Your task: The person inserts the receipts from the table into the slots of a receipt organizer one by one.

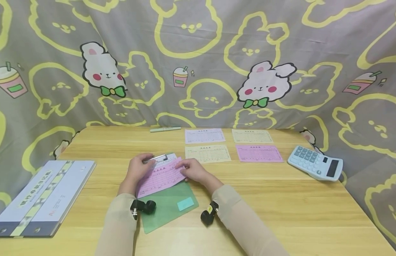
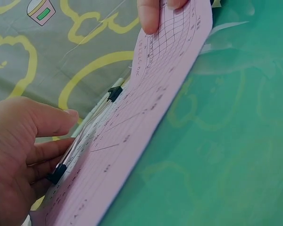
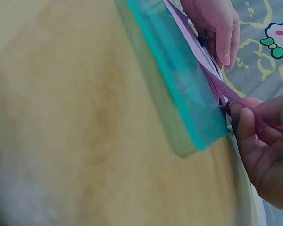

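A translucent green clipboard (image 1: 167,209) with a metal wire clip (image 1: 155,158) is in front of me, at a slant in the head view. A pink printed form slip (image 1: 161,177) lies over a white printed sheet (image 1: 168,159) at its top. My left hand (image 1: 137,171) grips the clipboard's upper left edge by the clip, its fingers partly behind the board in the left wrist view. The right hand (image 1: 195,171) pinches the pink slip's right edge; in the right wrist view this corner (image 3: 233,96) bends up from the board.
Two cream slips (image 1: 208,154) (image 1: 252,136), a lilac slip (image 1: 204,136) and another pink slip (image 1: 259,153) lie toward the back. A pen (image 1: 165,129) is behind them. At right sits a calculator (image 1: 314,163), at left a thick account book (image 1: 44,195). A patterned curtain (image 1: 198,64) hangs behind the table.
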The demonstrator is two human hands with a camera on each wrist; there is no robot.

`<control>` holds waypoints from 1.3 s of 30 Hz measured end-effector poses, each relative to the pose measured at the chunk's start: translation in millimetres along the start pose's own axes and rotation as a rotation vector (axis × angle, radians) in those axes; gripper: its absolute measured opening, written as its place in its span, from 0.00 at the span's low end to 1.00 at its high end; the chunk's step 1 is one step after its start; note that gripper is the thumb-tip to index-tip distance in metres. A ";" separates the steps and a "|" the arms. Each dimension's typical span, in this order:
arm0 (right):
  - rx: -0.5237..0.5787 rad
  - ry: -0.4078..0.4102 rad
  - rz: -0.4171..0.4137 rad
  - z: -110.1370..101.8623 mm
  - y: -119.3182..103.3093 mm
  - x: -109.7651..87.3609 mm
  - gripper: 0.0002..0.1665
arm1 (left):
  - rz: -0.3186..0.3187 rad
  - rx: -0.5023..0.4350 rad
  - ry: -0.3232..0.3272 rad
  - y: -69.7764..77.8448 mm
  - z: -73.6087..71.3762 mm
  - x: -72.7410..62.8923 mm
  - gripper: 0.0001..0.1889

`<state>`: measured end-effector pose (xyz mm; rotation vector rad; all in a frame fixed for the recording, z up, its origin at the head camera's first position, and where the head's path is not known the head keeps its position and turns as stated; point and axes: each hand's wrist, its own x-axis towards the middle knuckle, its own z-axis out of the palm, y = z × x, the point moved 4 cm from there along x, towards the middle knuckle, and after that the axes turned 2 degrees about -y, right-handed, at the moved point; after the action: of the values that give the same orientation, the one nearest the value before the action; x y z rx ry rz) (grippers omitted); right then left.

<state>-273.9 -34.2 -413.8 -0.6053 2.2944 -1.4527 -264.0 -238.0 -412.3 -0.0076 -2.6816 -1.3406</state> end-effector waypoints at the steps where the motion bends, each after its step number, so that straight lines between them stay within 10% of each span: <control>1: -0.008 -0.003 0.003 -0.3 -0.1 0.1 0.15 | 0.003 0.003 0.000 0.2 0.2 -0.1 0.20; 39: 0.100 0.056 0.024 11.5 4.8 9.6 0.17 | 0.078 0.178 0.083 -3.0 9.8 2.4 0.17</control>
<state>-276.9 -46.2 -423.5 -0.5126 2.2469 -1.5816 -267.9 -232.1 -420.1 -0.0365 -2.6902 -1.0531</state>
